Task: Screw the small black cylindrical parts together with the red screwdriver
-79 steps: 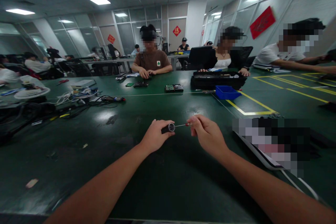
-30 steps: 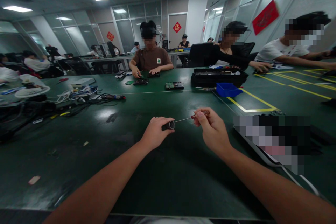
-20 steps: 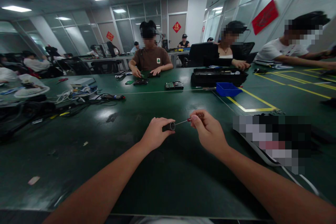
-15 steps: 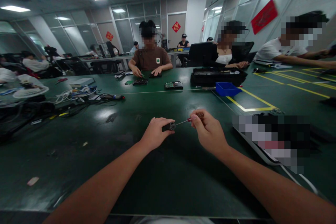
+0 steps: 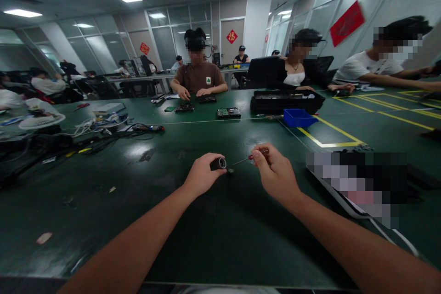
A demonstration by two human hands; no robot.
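My left hand (image 5: 202, 174) grips a short black cylinder (image 5: 218, 164) whose open round end faces right. A small dark piece (image 5: 230, 172) shows just below and right of that end, near my left fingertips; whether it touches them is unclear. My right hand (image 5: 274, 170) is closed around the reddish-brown handle of a screwdriver (image 5: 264, 152). Its thin metal shaft points left toward the cylinder, and the tip is a short way apart from the opening.
Farther back are a green circuit board on a drive (image 5: 228, 112), a blue bin (image 5: 299, 118) and a long black tray (image 5: 286, 102). Cables (image 5: 89, 126) and tools lie at left. A blurred-out item (image 5: 354, 188) is at right. People sit across the table.
The screwdriver tip has come away from the cylinder's end, and the small dark piece now shows below it. The cylinder's end looks hollow. Across the table, people's hands have shifted.
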